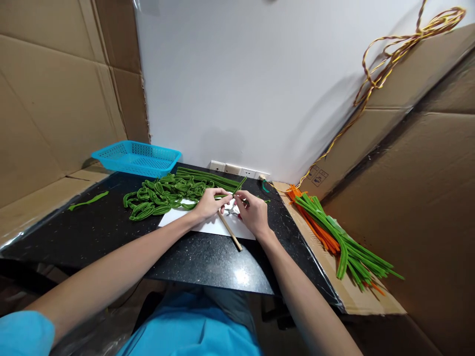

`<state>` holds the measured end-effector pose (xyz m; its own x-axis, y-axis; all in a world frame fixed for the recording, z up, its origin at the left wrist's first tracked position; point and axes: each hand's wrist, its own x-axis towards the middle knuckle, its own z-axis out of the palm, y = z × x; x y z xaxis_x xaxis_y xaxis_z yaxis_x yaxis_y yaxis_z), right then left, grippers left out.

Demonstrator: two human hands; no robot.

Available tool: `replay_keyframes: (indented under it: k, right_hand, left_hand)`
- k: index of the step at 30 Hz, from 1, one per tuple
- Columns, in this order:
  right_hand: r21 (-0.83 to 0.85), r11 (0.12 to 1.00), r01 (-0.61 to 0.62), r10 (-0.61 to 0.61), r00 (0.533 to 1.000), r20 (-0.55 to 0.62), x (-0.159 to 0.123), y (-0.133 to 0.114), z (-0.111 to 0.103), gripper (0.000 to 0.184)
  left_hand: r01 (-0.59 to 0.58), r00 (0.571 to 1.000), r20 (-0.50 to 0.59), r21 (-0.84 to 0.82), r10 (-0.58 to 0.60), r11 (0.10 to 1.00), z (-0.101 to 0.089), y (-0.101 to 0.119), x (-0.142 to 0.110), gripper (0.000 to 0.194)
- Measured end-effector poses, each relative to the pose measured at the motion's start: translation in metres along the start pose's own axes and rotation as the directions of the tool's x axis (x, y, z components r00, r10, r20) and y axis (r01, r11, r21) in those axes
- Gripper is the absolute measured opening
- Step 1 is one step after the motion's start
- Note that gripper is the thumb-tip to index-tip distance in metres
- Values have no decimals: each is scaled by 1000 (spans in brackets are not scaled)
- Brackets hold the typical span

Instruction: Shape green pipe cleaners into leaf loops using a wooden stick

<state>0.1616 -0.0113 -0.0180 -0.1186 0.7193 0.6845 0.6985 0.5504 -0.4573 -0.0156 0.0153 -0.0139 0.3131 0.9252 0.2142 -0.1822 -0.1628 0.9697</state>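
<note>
Over a white sheet of paper [208, 226], my left hand [211, 203] and my right hand [253, 210] meet with fingertips pinched. Between them is a dark green pipe cleaner [240, 185], one end sticking up and to the right. Under the hands lies a small tool with red on its handles [234, 212], partly covered, so its kind is unclear. A thin wooden stick [230, 232] points toward me from beneath my left hand. To the left, a heap of looped green pipe cleaners [156, 195] touches the paper. Straight green pipe cleaners [208, 178] lie behind.
A blue plastic basket [137, 159] stands at the back left. A single green strip [89, 200] lies on the black tabletop [107, 232]. At right, bright green stems [345, 242] and orange stems [315, 225] rest on cardboard. A power strip [237, 169] runs along the wall; twisted cord [371, 84] hangs right.
</note>
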Motion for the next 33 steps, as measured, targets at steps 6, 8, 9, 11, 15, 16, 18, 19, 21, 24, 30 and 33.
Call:
replay_keyframes:
  k: [6, 8, 9, 11, 15, 16, 18, 19, 21, 24, 30, 33]
  right_hand:
    - [268, 962, -53, 40, 998, 53, 2, -11, -3, 27]
    - [450, 878, -162, 128, 986, 104, 3, -14, -2, 29]
    - [515, 832, -208, 162, 978, 134, 4, -15, -2, 32]
    - [572, 778, -258, 189, 966, 179, 6, -15, -2, 38]
    - [581, 765, -277, 189, 959, 210, 8, -14, -3, 43]
    - [580, 765, -278, 191, 960, 206, 9, -14, -2, 42]
    - [577, 770, -271, 202, 962, 183, 8, -16, -1, 40]
    - [575, 773, -266, 209, 964, 165, 8, -17, 1, 39]
    - [571, 779, -259, 226, 965, 131, 7, -19, 3, 36]
    - [561, 786, -260, 248, 964, 100, 6, -21, 5, 34]
    - [481, 849, -220, 220, 974, 57, 4, -18, 5, 33]
    - [368, 917, -156, 152, 988, 40, 2, -15, 7, 32]
  left_hand:
    - [79, 994, -63, -190, -93, 979, -2, 2, -1, 29]
    - [80, 993, -72, -218, -98, 973, -3, 4, -1, 29]
    - [79, 992, -74, -226, -98, 971, -3, 5, -2, 29]
    - [78, 993, -73, -234, -97, 969, -3, 6, -2, 28]
    - [77, 993, -69, -233, -95, 969, -2, 9, -3, 25]
    - [80, 993, -66, -229, -97, 970, -2, 9, -4, 24]
    - [95, 993, -52, -219, -109, 971, -1, 10, -4, 23]
    - [105, 992, -44, -212, -116, 972, -1, 10, -4, 22]
    - [122, 991, -31, -200, -131, 972, -1, 10, -4, 23]
    - [140, 989, -13, -180, -145, 974, -1, 10, -4, 24]
    - [136, 991, 16, -125, -135, 983, 0, 10, -4, 26]
    - [97, 995, 22, -81, -95, 992, -1, 11, -4, 29]
